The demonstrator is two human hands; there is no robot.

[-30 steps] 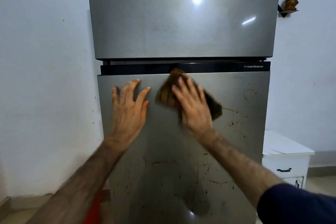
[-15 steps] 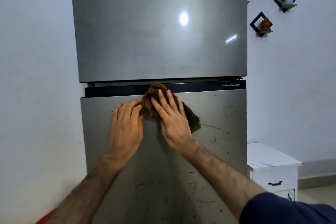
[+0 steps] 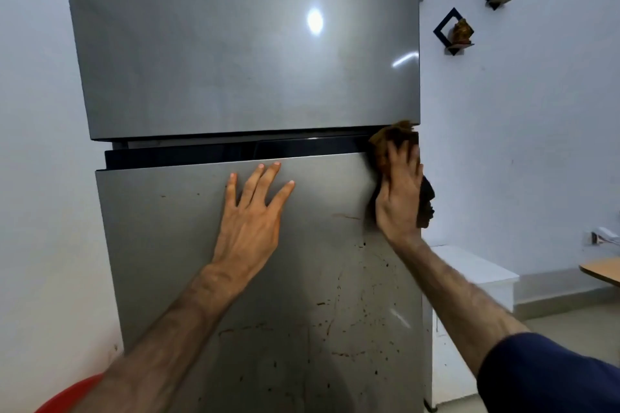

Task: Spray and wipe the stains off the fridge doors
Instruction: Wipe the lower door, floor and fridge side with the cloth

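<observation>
right hand (image 3: pixel 399 198) pressing brown cloth (image 3: pixel 394 137) flat-fingered, having swept from centre to lower door (image 3: pixel 174 228) top-right corner, left hand (image 3: pixel 251 221) bracing splayed, stains (image 3: pixel 335 312) below remaining

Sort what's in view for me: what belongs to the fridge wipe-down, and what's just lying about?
In the job:
lower fridge door, brown stains on it
upper fridge door
brown cloth, pressed under the right hand
left hand, flat on the lower door

Lying about:
wall shelves with ornaments
white cabinet
red tub
</observation>
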